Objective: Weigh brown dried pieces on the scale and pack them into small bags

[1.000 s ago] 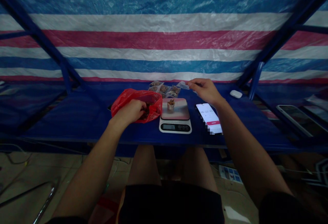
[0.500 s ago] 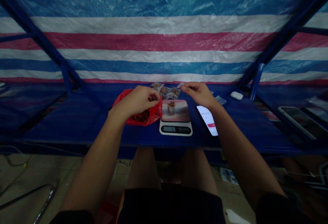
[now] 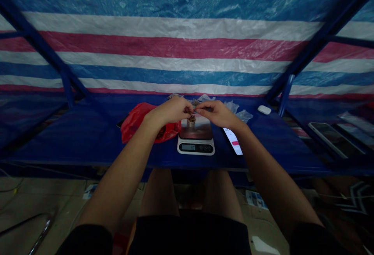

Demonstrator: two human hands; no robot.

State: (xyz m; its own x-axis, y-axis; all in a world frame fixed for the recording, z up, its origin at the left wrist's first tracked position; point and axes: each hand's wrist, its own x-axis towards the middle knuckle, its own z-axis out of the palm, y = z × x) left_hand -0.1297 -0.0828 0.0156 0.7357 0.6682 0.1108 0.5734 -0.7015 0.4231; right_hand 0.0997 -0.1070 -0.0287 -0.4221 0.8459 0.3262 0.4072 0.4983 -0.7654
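Observation:
My left hand (image 3: 172, 109) and my right hand (image 3: 214, 113) meet fingertip to fingertip just above a small cup (image 3: 191, 121) of brown pieces on a white kitchen scale (image 3: 195, 140). My left fingers are pinched on small dark pieces. My right hand pinches a small clear plastic bag that is mostly hidden. A red plastic bag (image 3: 138, 120) holding brown pieces lies left of the scale, under my left wrist.
A lit phone (image 3: 233, 142) lies right of the scale on the blue shelf (image 3: 87, 138). Filled and empty clear bags (image 3: 238, 111) lie behind the scale. A white earbud case (image 3: 264, 109) and another phone (image 3: 325, 138) lie further right. A striped tarp hangs behind.
My left hand lifted out of the red bag with pieces and moved right over the scale. My right hand brought the clear bag left to meet it.

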